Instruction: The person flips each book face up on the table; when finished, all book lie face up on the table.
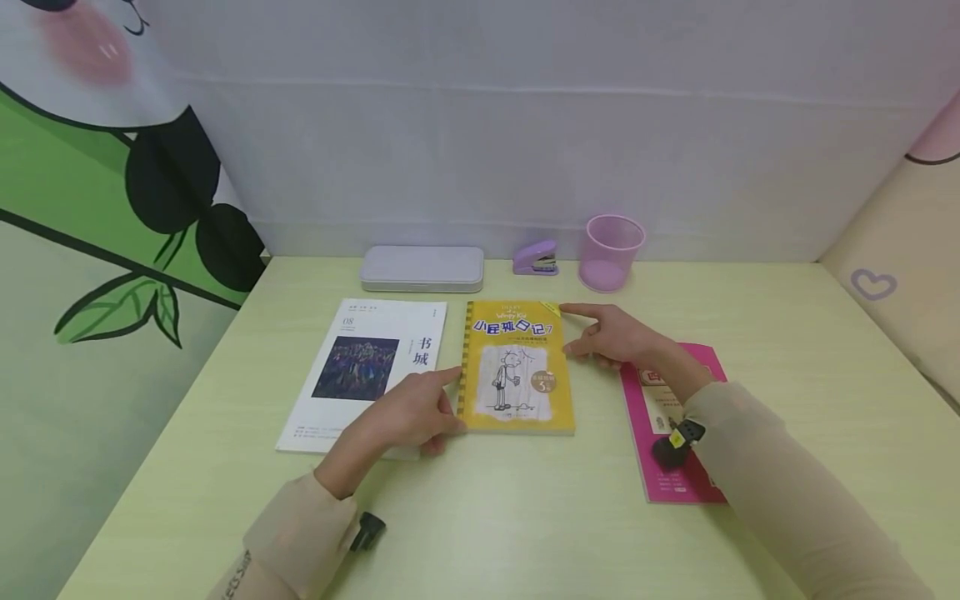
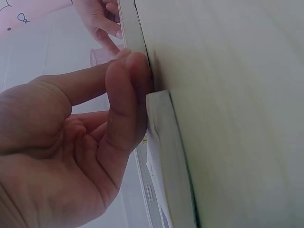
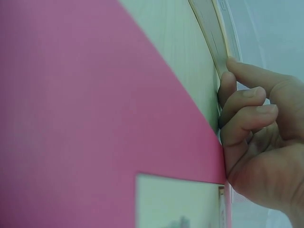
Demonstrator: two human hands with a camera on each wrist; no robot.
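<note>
Pink book under R forearm; fingers loosely curled, touching yellow book edges.

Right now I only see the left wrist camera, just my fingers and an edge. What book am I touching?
Observer: Your left hand touches the spine edge of the yellow book, which lies flat on the table.
Operator: Where is my other hand?
Observer: Your right hand is at the yellow book's opposite edge, forefinger at its top corner.
Operator: Anything else next to it?
Observer: A white book lies to its left under your left hand, and a pink book to its right under your right wrist.
</note>
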